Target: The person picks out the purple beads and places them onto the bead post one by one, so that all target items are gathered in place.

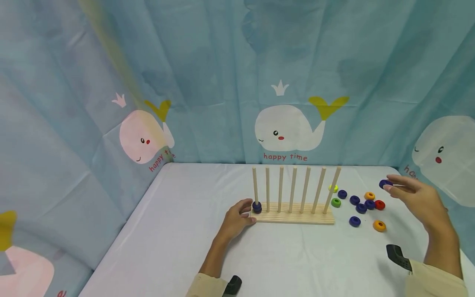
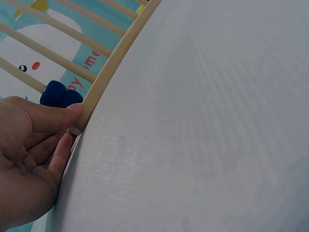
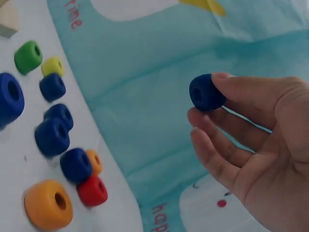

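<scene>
A light blue fabric curtain printed with rounded white whales hung in soft creases behind a table draped in smooth white cloth. The left hand, partly closed, pinched the near end of a pale, grained wooden rack, whose flat rectangular base and seven slim round pegs ran off to that hand's right. Just beside its fingers, two dark blue, squat rounded beads sat stacked on the nearest peg.

The right hand, raised off the cloth, held a smooth dark blue bead with a central hole between thumb and fingers. To that hand's left and below lay similarly holed loose beads: five dark blue beads, two orange beads, a red bead, a green bead and a yellow bead.
</scene>
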{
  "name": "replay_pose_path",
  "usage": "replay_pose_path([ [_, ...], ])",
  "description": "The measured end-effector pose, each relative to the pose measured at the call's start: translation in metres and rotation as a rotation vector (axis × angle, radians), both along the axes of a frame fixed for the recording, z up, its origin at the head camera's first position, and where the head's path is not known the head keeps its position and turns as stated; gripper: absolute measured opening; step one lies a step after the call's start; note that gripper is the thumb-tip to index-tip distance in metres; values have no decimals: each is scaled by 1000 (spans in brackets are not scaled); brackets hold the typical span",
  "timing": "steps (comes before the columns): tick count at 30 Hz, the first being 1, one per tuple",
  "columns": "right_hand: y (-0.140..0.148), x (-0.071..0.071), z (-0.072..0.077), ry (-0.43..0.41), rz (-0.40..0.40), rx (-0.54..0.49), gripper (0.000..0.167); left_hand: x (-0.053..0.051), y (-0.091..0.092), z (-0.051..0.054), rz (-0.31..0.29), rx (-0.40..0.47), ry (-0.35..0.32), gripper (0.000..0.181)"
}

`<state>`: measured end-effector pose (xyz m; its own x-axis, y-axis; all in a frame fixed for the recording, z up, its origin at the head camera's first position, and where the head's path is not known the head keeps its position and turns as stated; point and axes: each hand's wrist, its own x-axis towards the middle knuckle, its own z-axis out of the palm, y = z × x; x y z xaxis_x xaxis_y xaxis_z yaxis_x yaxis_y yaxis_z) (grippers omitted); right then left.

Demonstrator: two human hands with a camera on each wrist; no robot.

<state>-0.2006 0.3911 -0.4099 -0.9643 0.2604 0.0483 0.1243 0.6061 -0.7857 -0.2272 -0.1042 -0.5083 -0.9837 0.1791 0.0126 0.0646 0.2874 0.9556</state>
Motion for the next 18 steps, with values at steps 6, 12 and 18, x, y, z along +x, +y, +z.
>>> replay_pose_path([
  [6,-19,0,14,129,8,76,69,1,2,0,12,-3,-11,67],
  [12,-36,1,27,237,45,156,59,1,3,1,17,-4,-16,67],
  [18,-48,-1,32,327,110,171,49,1,2,1,21,-6,-5,67],
])
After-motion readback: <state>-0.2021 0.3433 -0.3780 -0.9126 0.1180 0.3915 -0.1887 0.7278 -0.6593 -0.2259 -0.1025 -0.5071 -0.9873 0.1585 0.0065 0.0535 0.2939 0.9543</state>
